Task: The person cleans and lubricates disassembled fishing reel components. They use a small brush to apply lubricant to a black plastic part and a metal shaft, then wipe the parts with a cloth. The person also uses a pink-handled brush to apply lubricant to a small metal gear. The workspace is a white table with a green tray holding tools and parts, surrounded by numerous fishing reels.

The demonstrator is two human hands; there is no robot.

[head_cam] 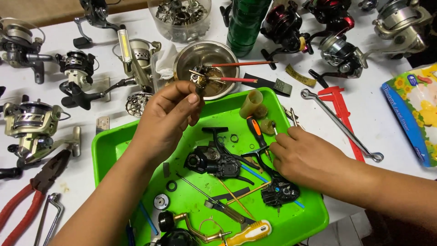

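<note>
Right of the green tray (105, 150), a blue-yellow package (415, 114); left hand (166, 120) fingers clamped on brass part (199, 78).

- Work surface: a white table (387, 132), marked with small stains, fills nearly the whole view.
- Upper left corner: a strip of tan-brown surface (50, 10) lies beyond the table edge.
- Lower right: a pale, tiled floor (350, 230) shows below the table edge.
- Lighting: even and bright, with soft shadows.

Small brass gear part (199, 78), raised above tray
</note>
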